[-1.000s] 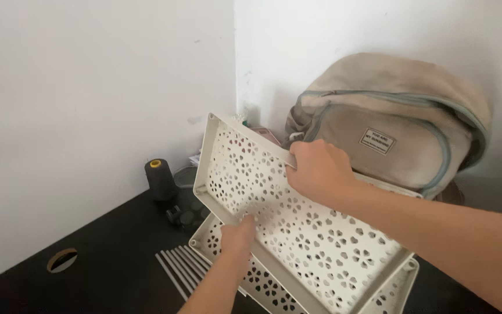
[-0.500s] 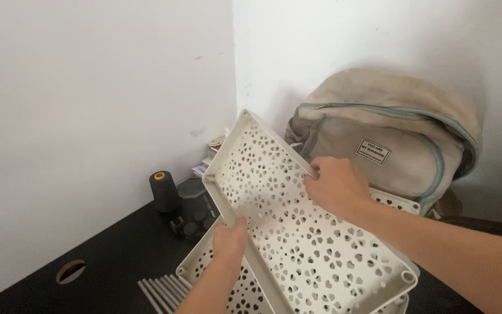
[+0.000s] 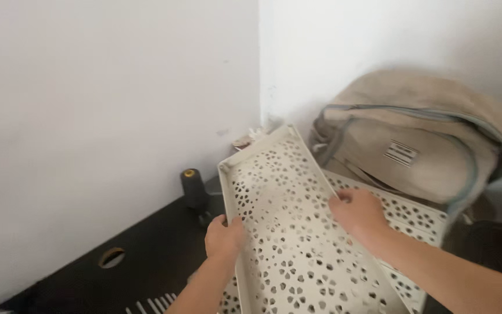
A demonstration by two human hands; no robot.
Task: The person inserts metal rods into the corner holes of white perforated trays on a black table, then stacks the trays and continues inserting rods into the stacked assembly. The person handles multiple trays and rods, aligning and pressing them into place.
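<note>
A cream plastic tray (image 3: 286, 232) with flower-shaped holes is held tilted above a dark desk (image 3: 146, 256). My left hand (image 3: 223, 237) grips its left rim from below. Its right rim is gripped by my right hand (image 3: 358, 214), fingers curled over the edge. Beneath it lies a second perforated cream tray (image 3: 413, 218), partly hidden by the held one and by my right forearm.
A beige backpack (image 3: 419, 139) leans in the wall corner behind the trays. A black thread spool (image 3: 192, 187) stands by the left wall. The desk has a round cable hole (image 3: 111, 257), and several thin white rods (image 3: 152, 304) lie near the bottom edge.
Both hands have turned the upper tray so it runs more lengthwise away from me. My left hand has shifted onto the left rim. The view has swung to the left.
</note>
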